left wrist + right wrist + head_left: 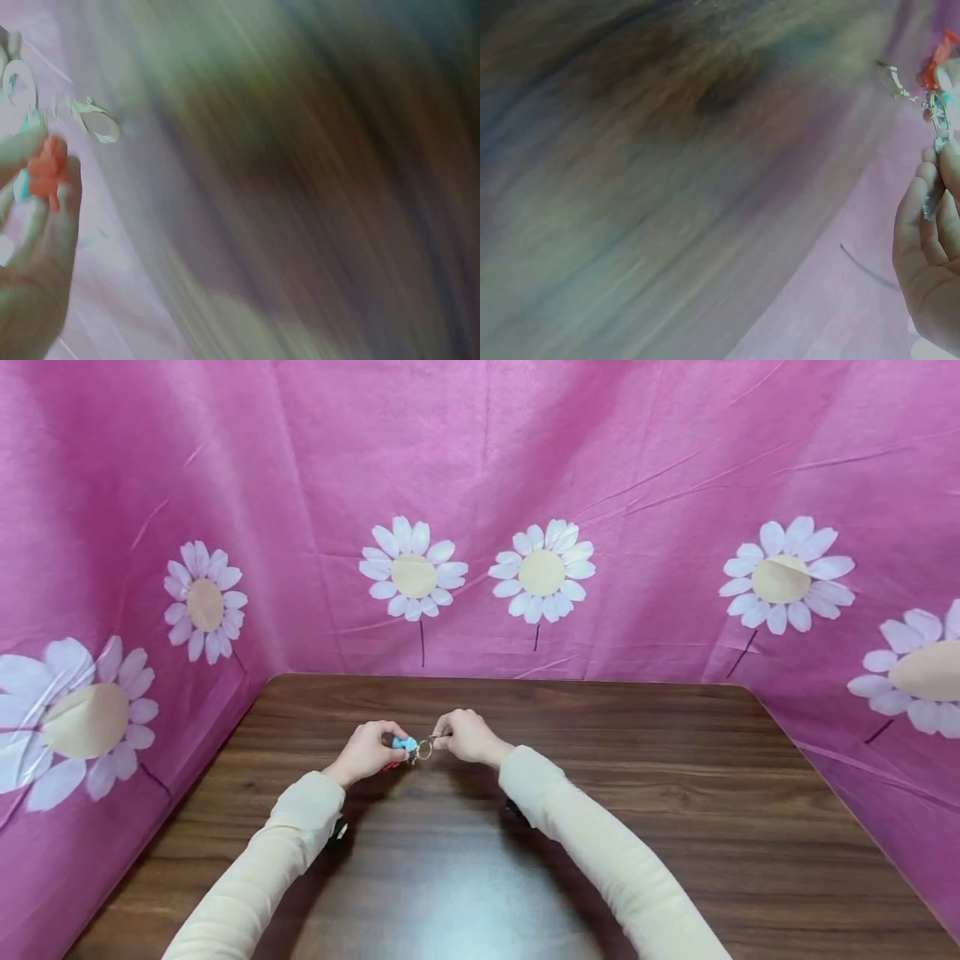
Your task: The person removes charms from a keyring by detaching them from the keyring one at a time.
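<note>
Over the far part of the table, my left hand (367, 750) pinches a small light-blue charm (405, 744) between thumb and fingers. A red-orange charm (49, 172) shows at the same fingers in the left wrist view. Beside the charms hangs a gold-coloured key ring (425, 749), between the two hands. My right hand (468, 735) pinches a slim silver key (930, 206) joined to the ring; its far part is hidden behind the thumb. A short chain and clasp (897, 82) dangle near the ring in the right wrist view.
The brown wood-grain table (637, 760) extends under both arms, with rounded far corners. A pink cloth (480, 443) printed with white daisies stands close behind its back edge and along both sides. Cream sleeves (592, 827) cover the forearms.
</note>
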Demonstrator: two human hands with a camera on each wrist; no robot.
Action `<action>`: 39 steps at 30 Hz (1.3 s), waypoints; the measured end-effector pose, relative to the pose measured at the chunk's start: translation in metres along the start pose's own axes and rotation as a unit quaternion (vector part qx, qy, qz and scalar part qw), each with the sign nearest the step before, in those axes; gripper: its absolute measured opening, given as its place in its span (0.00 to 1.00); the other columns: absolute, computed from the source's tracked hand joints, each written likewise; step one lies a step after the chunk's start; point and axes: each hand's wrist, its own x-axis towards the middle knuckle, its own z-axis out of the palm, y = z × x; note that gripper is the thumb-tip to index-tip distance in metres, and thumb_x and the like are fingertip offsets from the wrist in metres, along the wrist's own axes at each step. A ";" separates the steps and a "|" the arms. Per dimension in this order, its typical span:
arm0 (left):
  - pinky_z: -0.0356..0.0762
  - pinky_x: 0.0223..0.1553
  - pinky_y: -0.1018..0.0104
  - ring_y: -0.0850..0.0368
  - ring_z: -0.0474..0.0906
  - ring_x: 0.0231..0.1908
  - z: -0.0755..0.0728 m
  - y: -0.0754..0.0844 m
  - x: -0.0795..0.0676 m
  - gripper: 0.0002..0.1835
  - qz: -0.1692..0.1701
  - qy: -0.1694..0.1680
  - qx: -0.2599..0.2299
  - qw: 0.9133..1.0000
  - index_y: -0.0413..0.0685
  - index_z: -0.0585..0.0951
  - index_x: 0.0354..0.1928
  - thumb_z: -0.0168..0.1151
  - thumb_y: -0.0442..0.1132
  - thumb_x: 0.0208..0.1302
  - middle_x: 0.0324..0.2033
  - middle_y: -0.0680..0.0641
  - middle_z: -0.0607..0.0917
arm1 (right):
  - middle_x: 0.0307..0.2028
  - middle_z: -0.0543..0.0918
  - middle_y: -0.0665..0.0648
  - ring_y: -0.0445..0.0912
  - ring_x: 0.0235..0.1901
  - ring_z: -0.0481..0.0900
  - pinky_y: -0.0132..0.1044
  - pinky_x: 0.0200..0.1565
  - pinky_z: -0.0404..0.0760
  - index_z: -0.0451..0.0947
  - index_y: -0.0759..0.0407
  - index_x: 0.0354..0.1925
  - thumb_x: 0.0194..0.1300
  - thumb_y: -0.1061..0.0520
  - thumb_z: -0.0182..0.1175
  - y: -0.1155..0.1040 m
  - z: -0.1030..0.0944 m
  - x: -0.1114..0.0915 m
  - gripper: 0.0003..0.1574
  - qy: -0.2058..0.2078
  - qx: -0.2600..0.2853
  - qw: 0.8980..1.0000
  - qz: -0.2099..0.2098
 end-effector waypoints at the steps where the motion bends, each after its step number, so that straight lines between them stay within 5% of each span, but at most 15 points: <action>1: 0.72 0.17 0.68 0.63 0.74 0.16 0.002 0.006 -0.002 0.11 -0.010 0.011 -0.017 1.000 0.43 0.82 0.35 0.68 0.33 0.46 0.19 0.48 0.82 | 0.26 0.85 0.51 0.41 0.28 0.79 0.31 0.34 0.76 0.82 0.57 0.30 0.54 0.58 0.65 0.002 -0.004 -0.004 0.04 0.012 0.028 1.000 0.007; 4: 0.71 0.18 0.71 0.64 0.74 0.15 0.010 0.022 -0.009 0.12 -0.029 0.040 -0.073 0.996 0.41 0.82 0.37 0.68 0.32 0.47 0.17 0.47 0.82 | 0.26 0.85 0.55 0.44 0.26 0.79 0.28 0.29 0.75 0.83 0.60 0.31 0.54 0.60 0.64 0.007 -0.016 -0.017 0.05 0.040 0.122 0.991 0.037; 9: 0.73 0.21 0.73 0.65 0.76 0.18 0.021 0.049 -0.018 0.13 -0.027 0.046 -0.179 0.982 0.33 0.80 0.40 0.66 0.28 0.48 0.25 0.43 0.83 | 0.28 0.84 0.65 0.44 0.23 0.79 0.42 0.33 0.83 0.81 0.70 0.35 0.56 0.65 0.62 0.008 -0.035 -0.038 0.09 0.059 0.257 0.962 0.073; 15: 0.74 0.21 0.72 0.64 0.75 0.18 0.047 0.076 -0.018 0.16 -0.014 -0.012 -0.277 0.961 0.29 0.78 0.44 0.63 0.24 0.50 0.21 0.48 0.81 | 0.28 0.83 0.63 0.38 0.23 0.78 0.48 0.39 0.82 0.77 0.77 0.39 0.57 0.70 0.57 0.014 -0.059 -0.072 0.10 0.076 0.331 0.936 0.090; 22: 0.79 0.28 0.68 0.59 0.81 0.25 0.078 0.097 -0.023 0.16 0.001 -0.099 -0.275 0.956 0.32 0.77 0.45 0.63 0.29 0.52 0.27 0.41 0.84 | 0.30 0.84 0.65 0.46 0.27 0.83 0.36 0.33 0.83 0.79 0.74 0.37 0.56 0.67 0.61 0.021 -0.073 -0.112 0.10 0.103 0.301 0.943 0.095; 28: 0.80 0.37 0.67 0.57 0.80 0.37 0.089 0.105 -0.025 0.17 0.040 -0.103 -0.245 0.963 0.37 0.79 0.46 0.66 0.34 0.52 0.38 0.42 0.84 | 0.30 0.85 0.63 0.39 0.27 0.81 0.34 0.32 0.83 0.81 0.71 0.34 0.56 0.66 0.62 0.017 -0.084 -0.129 0.08 0.102 0.258 0.958 0.071; 32: 0.79 0.43 0.68 0.51 0.79 0.45 0.088 0.114 -0.025 0.18 0.074 -0.105 -0.248 0.960 0.39 0.78 0.49 0.65 0.34 0.54 0.44 0.40 0.83 | 0.28 0.85 0.60 0.36 0.26 0.79 0.38 0.32 0.83 0.82 0.66 0.32 0.55 0.65 0.63 0.014 -0.088 -0.135 0.05 0.102 0.218 0.968 0.065; 39: 0.79 0.39 0.69 0.58 0.80 0.37 0.091 0.126 -0.018 0.12 0.136 -0.108 -0.227 0.958 0.36 0.80 0.42 0.63 0.32 0.55 0.37 0.39 0.84 | 0.27 0.84 0.61 0.37 0.24 0.77 0.38 0.30 0.82 0.82 0.68 0.34 0.56 0.64 0.62 0.019 -0.091 -0.139 0.07 0.106 0.220 0.968 0.062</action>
